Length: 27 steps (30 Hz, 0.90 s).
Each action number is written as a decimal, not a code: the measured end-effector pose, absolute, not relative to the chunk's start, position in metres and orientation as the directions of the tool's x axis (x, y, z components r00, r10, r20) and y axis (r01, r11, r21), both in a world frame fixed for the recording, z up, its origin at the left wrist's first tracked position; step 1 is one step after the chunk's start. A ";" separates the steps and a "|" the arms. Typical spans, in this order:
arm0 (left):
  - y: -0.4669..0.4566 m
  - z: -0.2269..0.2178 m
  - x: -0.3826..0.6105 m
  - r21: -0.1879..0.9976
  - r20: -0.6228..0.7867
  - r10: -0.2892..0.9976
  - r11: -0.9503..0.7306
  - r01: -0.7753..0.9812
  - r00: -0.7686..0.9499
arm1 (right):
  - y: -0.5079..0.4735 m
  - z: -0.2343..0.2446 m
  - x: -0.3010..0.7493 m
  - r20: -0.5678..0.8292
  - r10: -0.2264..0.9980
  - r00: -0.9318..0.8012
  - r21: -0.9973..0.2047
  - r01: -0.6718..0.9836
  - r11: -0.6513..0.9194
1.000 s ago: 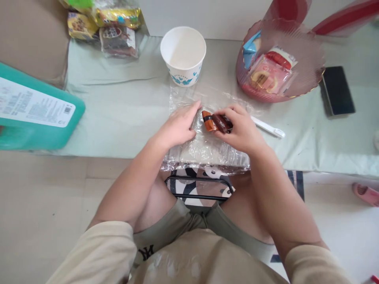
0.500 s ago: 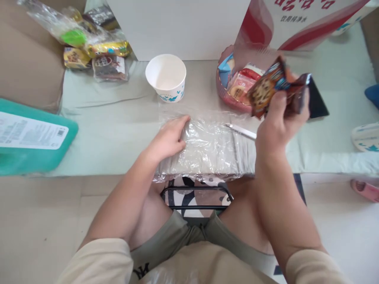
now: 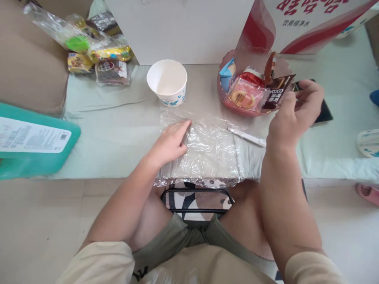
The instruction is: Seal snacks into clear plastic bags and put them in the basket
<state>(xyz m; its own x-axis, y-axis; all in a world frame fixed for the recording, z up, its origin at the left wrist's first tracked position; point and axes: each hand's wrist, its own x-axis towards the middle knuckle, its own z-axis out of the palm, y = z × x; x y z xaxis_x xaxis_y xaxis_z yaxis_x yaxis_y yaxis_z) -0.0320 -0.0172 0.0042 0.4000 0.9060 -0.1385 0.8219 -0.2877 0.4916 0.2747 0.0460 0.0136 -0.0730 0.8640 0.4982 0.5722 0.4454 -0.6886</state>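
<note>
My left hand (image 3: pixel 171 144) lies flat on the left part of a crinkled sheet of clear plastic wrap (image 3: pixel 213 152), fingers stretched out. That sheet is spread on the pale green table (image 3: pixel 118 130) and hangs over its front edge. My right hand (image 3: pixel 296 114) hovers at the right rim of a pink translucent bowl (image 3: pixel 224 94), fingers loosely apart. A brown snack packet (image 3: pixel 276 94) leans in the bowl just at my thumb, among other wrapped snacks (image 3: pixel 245 92). I see nothing gripped in either hand.
A white paper cup (image 3: pixel 167 81) stands behind the wrap. A thin white tool (image 3: pixel 247 137) lies right of the wrap. A black phone (image 3: pixel 325 112) is partly under my right hand. Snack bags (image 3: pixel 97 59) sit back left, a teal pack (image 3: pixel 32 146) left, and a red-and-white carton (image 3: pixel 296 23) behind the bowl.
My right hand lifted a brown snack packet off the wrap, swung it to the right, and now the packet rests in the pink bowl with the fingers apart. My left hand stayed on the wrap.
</note>
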 end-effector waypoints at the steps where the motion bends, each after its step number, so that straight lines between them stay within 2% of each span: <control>1: -0.018 0.004 -0.032 0.492 -0.137 0.905 -0.291 0.820 0.403 | 0.035 0.015 0.263 0.501 0.862 -0.077 -0.675 0.589 0.445; 5: -0.019 0.002 -0.034 0.509 -0.101 0.896 -0.326 0.797 0.432 | -0.013 0.012 0.219 0.512 0.851 -0.115 -0.609 0.651 0.454; 9: -0.022 0.003 -0.038 0.544 -0.075 0.886 -0.348 0.763 0.458 | -0.031 -0.001 0.205 0.611 0.787 -0.091 -0.509 0.716 0.478; 11: -0.024 0.005 -0.040 0.568 -0.062 0.889 -0.342 0.749 0.454 | -0.025 -0.009 0.212 0.630 0.776 -0.038 -0.497 0.748 0.440; 13: -0.026 0.007 -0.042 0.597 -0.020 0.909 -0.323 0.734 0.416 | -0.019 -0.016 0.224 0.572 0.820 0.027 -0.534 0.771 0.347; 17: -0.027 0.010 -0.044 0.666 0.153 0.974 -0.227 0.710 0.168 | -0.017 -0.028 0.239 0.387 0.909 0.156 -0.584 0.804 0.110; 20: -0.023 0.010 -0.046 0.675 0.249 0.966 -0.128 0.726 -0.062 | -0.016 -0.036 0.239 0.366 0.910 0.193 -0.541 0.840 0.040; 23: -0.017 0.002 -0.050 0.629 0.262 0.947 -0.023 0.777 -0.184 | -0.011 -0.039 0.233 0.427 0.885 0.185 -0.624 0.769 0.141; 27: -0.010 -0.017 -0.062 0.586 0.212 0.957 0.037 0.809 -0.197 | -0.013 -0.027 0.225 0.434 0.895 0.107 -0.758 0.581 0.298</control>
